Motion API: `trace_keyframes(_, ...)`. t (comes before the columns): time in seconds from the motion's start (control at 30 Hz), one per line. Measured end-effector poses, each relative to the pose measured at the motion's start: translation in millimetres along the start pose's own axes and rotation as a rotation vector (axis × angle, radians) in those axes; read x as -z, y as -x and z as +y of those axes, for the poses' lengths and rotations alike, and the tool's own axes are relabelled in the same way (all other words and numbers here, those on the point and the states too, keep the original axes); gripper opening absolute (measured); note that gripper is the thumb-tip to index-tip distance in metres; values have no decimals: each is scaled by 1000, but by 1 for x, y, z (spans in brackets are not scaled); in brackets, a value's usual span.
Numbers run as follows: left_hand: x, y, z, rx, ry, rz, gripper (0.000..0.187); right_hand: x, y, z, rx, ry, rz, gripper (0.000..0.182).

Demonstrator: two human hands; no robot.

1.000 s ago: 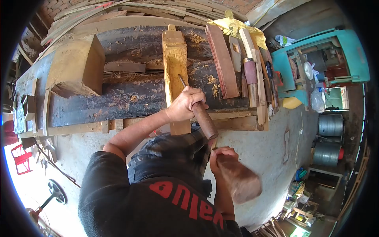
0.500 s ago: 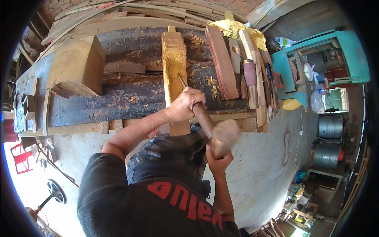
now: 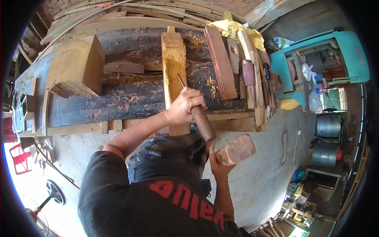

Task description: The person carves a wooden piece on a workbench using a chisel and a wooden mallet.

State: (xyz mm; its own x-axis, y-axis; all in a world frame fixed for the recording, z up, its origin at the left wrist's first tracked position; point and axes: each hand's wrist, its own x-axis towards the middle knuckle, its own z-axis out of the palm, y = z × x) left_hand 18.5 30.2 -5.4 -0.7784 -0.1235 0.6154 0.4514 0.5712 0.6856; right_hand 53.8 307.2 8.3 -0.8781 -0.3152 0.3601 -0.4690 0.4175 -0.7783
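In the head view, the person's left hand [image 3: 185,106] is wrapped around the upper handle of a chisel [image 3: 203,121], whose blade slants into the hollow of a yellowish wooden block [image 3: 173,71]. That block lies across the dark, scarred bench [image 3: 130,106], its near end jutting past the edge towards the person's lap. The right hand [image 3: 221,164] is clamped on a wooden mallet [image 3: 237,150], its head just beside the chisel's butt end; whether they touch cannot be told. Left of the hollowed block stands a bulky timber piece [image 3: 73,65]; to its right lie wood shavings [image 3: 213,91], a reddish plank [image 3: 222,65] and a purple-handled tool [image 3: 248,75].
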Motion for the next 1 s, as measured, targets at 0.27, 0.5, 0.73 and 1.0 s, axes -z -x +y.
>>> trace_keyframes(0.27,-4,3,1,75,123,34,27,13,-5,-25,-137,37,-102,37)
trace_keyframes(0.5,-1,-5,0,118,212,105,26,-8,-21,-41,12,182,-117,31)
trace_keyframes(0.73,0,-1,-5,90,207,90,26,5,-12,-29,337,510,-127,25)
trace_keyframes(1.0,-1,2,-7,86,166,52,24,-20,-8,-14,233,-38,65,35)
